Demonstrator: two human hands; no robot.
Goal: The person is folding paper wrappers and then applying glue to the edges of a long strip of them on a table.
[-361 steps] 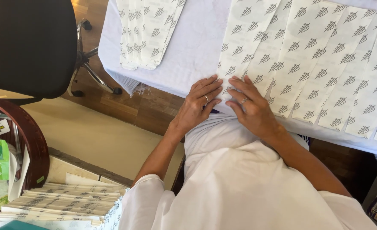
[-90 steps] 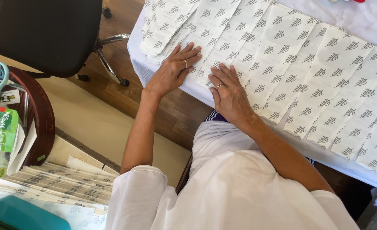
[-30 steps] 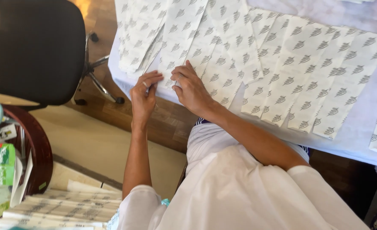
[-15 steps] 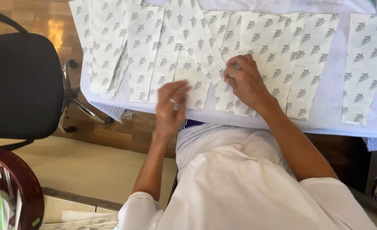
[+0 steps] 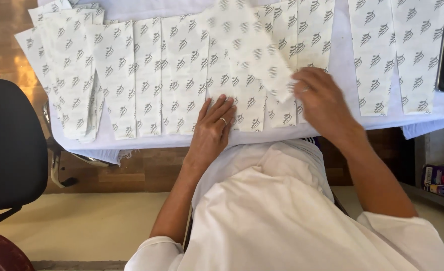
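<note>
Left hand (image 5: 213, 129) pressed flat, fingers spread, on patterned paper strips (image 5: 182, 75) at worktop (image 5: 342, 60) edge | right hand (image 5: 321, 103) pinching one blurred strip (image 5: 247, 47) just above the left | risk: swinging strip may disturb neighbouring row.

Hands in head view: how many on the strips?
2. Left hand lies flat on the strips near the table edge. Right hand is blurred, lifting one strip off the row. No other hands show.
</note>
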